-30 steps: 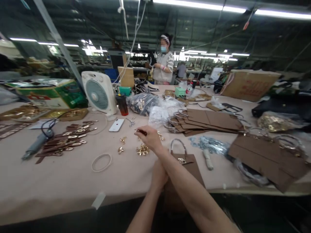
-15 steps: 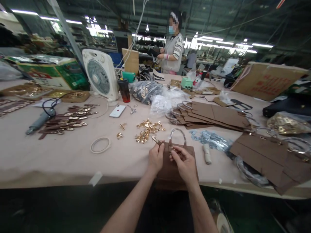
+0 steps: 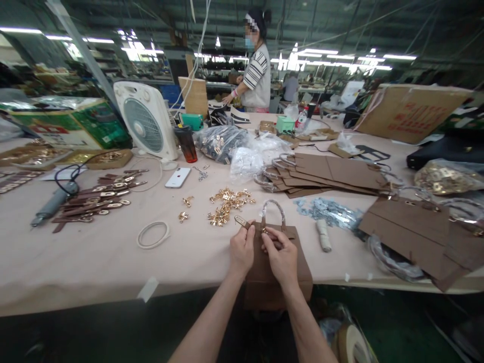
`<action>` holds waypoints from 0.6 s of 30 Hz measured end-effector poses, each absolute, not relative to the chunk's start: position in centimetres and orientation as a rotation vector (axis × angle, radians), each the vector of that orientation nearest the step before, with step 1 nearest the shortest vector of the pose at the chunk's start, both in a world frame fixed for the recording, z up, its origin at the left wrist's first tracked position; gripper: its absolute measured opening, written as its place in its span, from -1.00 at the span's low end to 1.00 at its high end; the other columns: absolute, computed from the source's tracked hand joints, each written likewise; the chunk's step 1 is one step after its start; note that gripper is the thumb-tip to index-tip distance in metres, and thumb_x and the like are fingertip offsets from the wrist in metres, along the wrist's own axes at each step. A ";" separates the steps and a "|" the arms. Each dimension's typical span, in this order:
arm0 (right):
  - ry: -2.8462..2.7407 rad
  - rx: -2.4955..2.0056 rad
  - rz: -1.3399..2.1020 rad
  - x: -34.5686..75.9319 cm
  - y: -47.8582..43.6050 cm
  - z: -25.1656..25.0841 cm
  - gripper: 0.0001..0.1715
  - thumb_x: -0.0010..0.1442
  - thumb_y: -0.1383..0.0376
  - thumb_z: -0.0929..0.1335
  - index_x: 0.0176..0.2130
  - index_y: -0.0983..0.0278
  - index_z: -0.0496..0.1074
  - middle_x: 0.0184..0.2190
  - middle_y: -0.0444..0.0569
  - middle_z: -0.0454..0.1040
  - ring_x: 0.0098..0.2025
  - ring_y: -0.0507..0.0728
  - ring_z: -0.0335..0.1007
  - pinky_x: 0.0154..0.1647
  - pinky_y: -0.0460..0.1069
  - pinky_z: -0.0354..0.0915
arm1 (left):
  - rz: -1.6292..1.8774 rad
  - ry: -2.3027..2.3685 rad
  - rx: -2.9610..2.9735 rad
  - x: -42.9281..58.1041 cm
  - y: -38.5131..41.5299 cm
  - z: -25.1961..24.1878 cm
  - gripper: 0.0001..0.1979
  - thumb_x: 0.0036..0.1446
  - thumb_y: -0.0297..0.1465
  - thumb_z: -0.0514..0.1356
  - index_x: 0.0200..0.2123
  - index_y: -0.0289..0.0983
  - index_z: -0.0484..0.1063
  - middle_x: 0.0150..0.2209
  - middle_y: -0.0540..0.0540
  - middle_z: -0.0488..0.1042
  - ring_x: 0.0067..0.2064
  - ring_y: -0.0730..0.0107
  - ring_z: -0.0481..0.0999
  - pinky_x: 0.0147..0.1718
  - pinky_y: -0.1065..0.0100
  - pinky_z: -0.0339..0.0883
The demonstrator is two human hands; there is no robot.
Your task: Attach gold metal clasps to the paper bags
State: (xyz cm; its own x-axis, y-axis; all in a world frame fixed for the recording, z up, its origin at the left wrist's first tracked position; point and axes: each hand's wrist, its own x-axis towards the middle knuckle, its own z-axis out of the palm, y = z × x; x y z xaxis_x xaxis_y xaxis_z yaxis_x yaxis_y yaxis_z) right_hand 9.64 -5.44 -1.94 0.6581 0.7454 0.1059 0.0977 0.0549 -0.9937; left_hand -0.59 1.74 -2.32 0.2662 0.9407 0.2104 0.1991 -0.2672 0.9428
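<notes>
A brown handbag (image 3: 300, 254) with a plastic-wrapped loop handle (image 3: 273, 203) lies at the table's front edge, its lower part over the edge. My left hand (image 3: 242, 249) is closed on a brown strap (image 3: 242, 221) whose tip carries a gold metal plate. Pressed to the bag's upper part, my right hand (image 3: 280, 254) is closed in a pinch at the handle's base. A small gold fitting (image 3: 264, 230) shows at those fingertips. Beyond the hands is a pile of gold fittings (image 3: 229, 205).
Brown straps (image 3: 94, 199), a grey tool (image 3: 55, 204), a phone (image 3: 178, 178) and a tape roll (image 3: 153, 235) lie left. Stacked brown bag panels (image 3: 333, 174), blue-grey pieces (image 3: 327, 213) and a small roll (image 3: 323, 235) are right. A fan (image 3: 145, 121) stands behind; a co-worker (image 3: 257, 65) is across the table.
The view has shifted a little. Both my hands stay at the bag, the right fingers now lower and closer in at the handle's base. The co-worker's hand has reached down to the table.
</notes>
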 end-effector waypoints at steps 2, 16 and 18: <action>-0.777 -1.461 0.557 9.7 -5.5 -1.9 -0.52 0.19 0.03 0.47 -0.04 0.32 0.60 -0.34 0.02 0.61 -0.46 0.08 0.53 -0.41 -0.04 0.48 | 1.087 1.059 1.679 -0.6 1.7 -2.6 -0.60 0.44 -0.22 0.05 0.13 -0.30 0.52 0.06 -0.18 0.63 0.07 0.22 0.61 0.11 0.26 0.43; -0.730 -1.514 0.531 8.8 -5.3 -1.8 -0.49 0.20 0.01 0.47 -0.04 0.34 0.63 -0.28 0.09 0.68 -0.44 0.13 0.58 -0.38 -0.01 0.54 | 1.120 1.054 1.848 -0.6 1.4 -2.5 -0.60 0.46 -0.23 0.00 0.13 -0.25 0.51 0.06 -0.17 0.63 0.05 0.18 0.63 0.11 0.22 0.47; -0.750 -1.533 0.528 8.8 -5.1 -1.8 -0.48 0.21 0.00 0.45 -0.03 0.34 0.63 -0.26 0.11 0.69 -0.43 0.15 0.60 -0.37 0.01 0.55 | 1.120 1.043 1.870 -0.7 1.4 -2.5 -0.59 0.46 -0.22 -0.02 0.14 -0.23 0.51 0.08 -0.16 0.62 0.07 0.18 0.62 0.12 0.22 0.47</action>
State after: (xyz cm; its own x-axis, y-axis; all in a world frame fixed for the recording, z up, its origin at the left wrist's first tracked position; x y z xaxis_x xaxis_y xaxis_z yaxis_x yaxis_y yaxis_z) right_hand 8.82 -5.13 -1.84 0.6802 0.7259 0.1021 0.1483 0.0001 -0.9889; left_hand -0.66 1.40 -2.53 0.2989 0.8914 0.3406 0.2765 -0.4225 0.8632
